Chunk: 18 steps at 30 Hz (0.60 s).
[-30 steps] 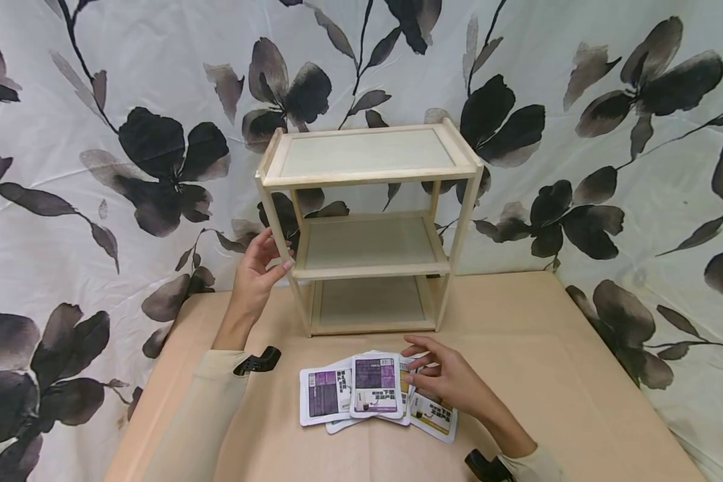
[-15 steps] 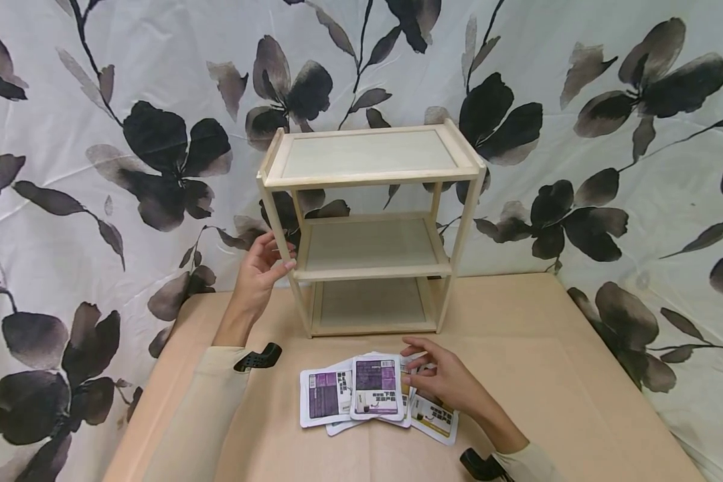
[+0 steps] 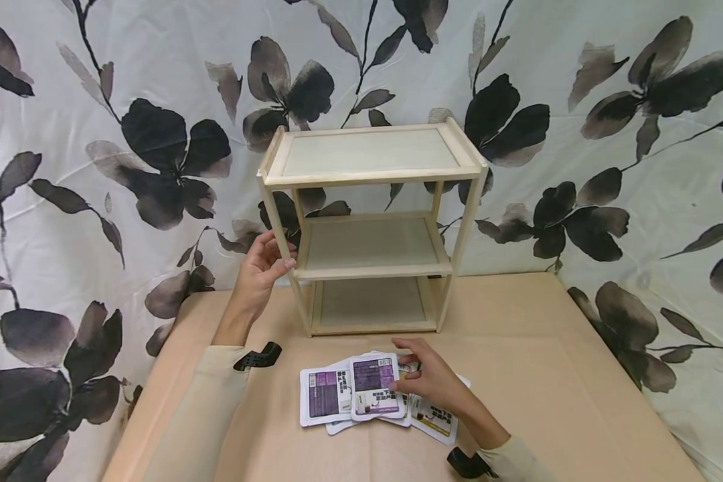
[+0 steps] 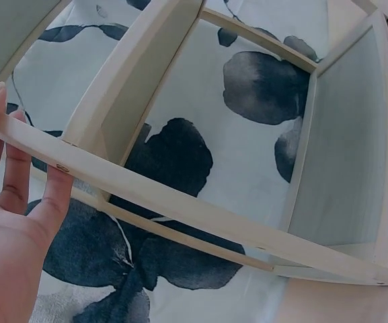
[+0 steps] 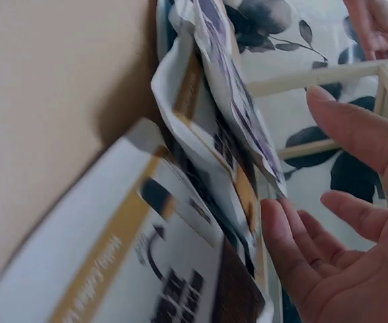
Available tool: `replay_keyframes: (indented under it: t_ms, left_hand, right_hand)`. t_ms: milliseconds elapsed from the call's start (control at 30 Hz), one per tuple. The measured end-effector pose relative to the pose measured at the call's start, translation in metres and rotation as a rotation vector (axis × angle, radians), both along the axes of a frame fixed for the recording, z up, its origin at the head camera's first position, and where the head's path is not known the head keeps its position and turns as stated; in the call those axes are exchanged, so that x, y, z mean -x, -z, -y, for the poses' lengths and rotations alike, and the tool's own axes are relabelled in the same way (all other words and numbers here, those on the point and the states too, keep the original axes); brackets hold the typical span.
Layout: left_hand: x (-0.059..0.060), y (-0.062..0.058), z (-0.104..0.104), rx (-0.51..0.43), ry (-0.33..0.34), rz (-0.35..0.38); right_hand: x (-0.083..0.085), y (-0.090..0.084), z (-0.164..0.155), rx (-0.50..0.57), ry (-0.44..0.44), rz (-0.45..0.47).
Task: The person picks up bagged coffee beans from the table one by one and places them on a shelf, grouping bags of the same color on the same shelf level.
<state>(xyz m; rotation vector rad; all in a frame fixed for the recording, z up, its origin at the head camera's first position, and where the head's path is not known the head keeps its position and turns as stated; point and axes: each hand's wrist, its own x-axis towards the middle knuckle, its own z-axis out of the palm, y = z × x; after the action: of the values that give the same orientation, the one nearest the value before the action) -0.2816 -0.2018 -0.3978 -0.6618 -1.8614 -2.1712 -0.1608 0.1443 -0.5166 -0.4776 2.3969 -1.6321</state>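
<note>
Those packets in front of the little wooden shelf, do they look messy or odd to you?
A little: the packets lie fanned and overlapping at different angles on the table, not squared up. The shelf stands upright with all three levels bare. Nothing looks spilled or damaged.

left hand [image 3: 259, 273] gripping wooden shelf [image 3: 370, 224] post; right hand [image 3: 430, 381] on packets [image 3: 373, 396]
</note>
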Motion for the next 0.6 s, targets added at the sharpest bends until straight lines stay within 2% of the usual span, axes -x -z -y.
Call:
replay_keyframes:
  t_ms: [133, 300, 400, 600]
  left_hand:
    - [0.000, 0.000, -0.001, 0.001, 0.002, -0.008]
    - [0.000, 0.002, -0.001, 0.006, -0.002, -0.017]
    - [0.000, 0.002, -0.001, 0.005, -0.001, -0.023]
    - [-0.001, 0.004, -0.001, -0.002, 0.004, -0.026]
  right_hand:
    - [-0.001, 0.006, 0.008, -0.044, 0.006, -0.008]
    - [-0.004, 0.011, 0.016, -0.144, 0.013, -0.069]
    - [-0.004, 0.016, 0.018, -0.157, -0.003, -0.107]
    - [-0.006, 0.023, 0.020, -0.127, -0.014, -0.125]
